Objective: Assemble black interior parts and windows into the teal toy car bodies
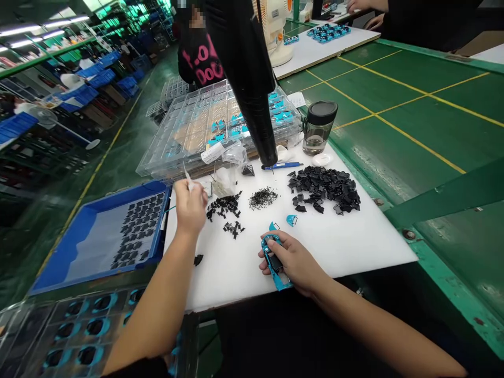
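My left hand [190, 206] is closed round a slim pale-tipped tool [186, 172] at the left of the white work board [338, 241]; its exact kind is hard to make out. Beside that hand lie small black strips [225, 207] and a crumpled clear plastic bag [225, 181]. My right hand [297, 261] grips a bright blue plastic shell [282, 281] with a black insert, near the board's front edge. Its thumb rests on the shell's upper end. Two small blue pieces lie just beyond, one a curved blue piece [292, 220].
Tiny black parts [263, 198] and a heap of black plastic pieces [326, 189] lie on the board. A black tube [260, 121] hangs above. Behind stand a clear compartment tray [157, 157] and a lidded cup [316, 128]. A blue tray [51, 278] sits left; people are farther back.
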A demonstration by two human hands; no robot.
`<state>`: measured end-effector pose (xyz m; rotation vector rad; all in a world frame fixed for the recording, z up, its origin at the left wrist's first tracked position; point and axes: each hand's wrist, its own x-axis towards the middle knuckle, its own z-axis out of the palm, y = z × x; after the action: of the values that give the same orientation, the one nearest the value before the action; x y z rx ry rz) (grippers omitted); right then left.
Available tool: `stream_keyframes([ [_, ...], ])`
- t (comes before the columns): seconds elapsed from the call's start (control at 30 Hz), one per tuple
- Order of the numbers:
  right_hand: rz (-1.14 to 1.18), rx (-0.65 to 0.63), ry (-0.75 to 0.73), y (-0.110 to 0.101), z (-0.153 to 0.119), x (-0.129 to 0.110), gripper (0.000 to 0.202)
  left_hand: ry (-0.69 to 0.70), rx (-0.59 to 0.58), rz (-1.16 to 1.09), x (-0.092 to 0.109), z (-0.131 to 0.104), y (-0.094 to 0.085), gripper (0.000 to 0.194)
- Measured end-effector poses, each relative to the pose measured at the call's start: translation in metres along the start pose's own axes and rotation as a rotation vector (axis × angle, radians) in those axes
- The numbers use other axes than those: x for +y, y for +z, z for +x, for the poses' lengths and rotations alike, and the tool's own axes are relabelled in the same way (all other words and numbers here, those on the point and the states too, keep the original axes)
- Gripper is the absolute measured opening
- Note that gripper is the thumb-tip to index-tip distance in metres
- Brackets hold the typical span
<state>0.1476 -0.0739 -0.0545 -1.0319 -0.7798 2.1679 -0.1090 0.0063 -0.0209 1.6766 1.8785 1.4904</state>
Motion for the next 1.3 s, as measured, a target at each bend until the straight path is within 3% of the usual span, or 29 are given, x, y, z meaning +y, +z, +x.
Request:
stream_keyframes([
  [0.17, -0.008, -0.005, 0.001, -0.001, 0.000, 0.001, 0.036, -0.055, -0.214, 0.028, 0.014, -0.034, 0.021, 0.022],
  [0.37, 0.033, 0.015, 0.011, 0.000, 0.000, 0.002, 0.031, -0.124, -0.269, 0.162, 0.012, -0.028, 0.041, 0.027],
  [0.7, -0.028, 0.021, 0.008, 0.002, -0.008, -0.002, 0.031, -0.182, -0.384, 0.355, 0.019, -0.029, 0.046, 0.030],
  [0.83, -0.038, 0.027, 0.005, -0.001, -0.013, -0.007, 0.034, -0.161, -0.344, 0.371, 0.025, -0.035, 0.031, 0.042],
  [0.97, 0.040, 0.072, -0.003, -0.014, -0.019, -0.013, 0.037, -0.040, -0.161, 0.350, 0.030, -0.063, -0.010, 0.034],
  [1.03, 0.074, 0.090, -0.011, -0.020, -0.023, -0.016, 0.035, -0.033, -0.162, 0.366, 0.032, -0.081, -0.024, 0.027],
  [1.1, 0.079, 0.104, 0.006, -0.023, -0.025, -0.019, 0.031, -0.034, -0.321, 0.390, 0.036, -0.096, -0.026, 0.022],
  [1.2, 0.072, 0.127, 0.049, -0.024, -0.027, -0.023, 0.028, -0.057, -0.547, 0.358, 0.045, -0.107, -0.010, 0.018],
  [1.3, 0.088, 0.145, 0.075, -0.023, -0.028, -0.026, 0.027, -0.159, -0.460, 0.314, 0.047, -0.101, -0.002, 0.013],
])
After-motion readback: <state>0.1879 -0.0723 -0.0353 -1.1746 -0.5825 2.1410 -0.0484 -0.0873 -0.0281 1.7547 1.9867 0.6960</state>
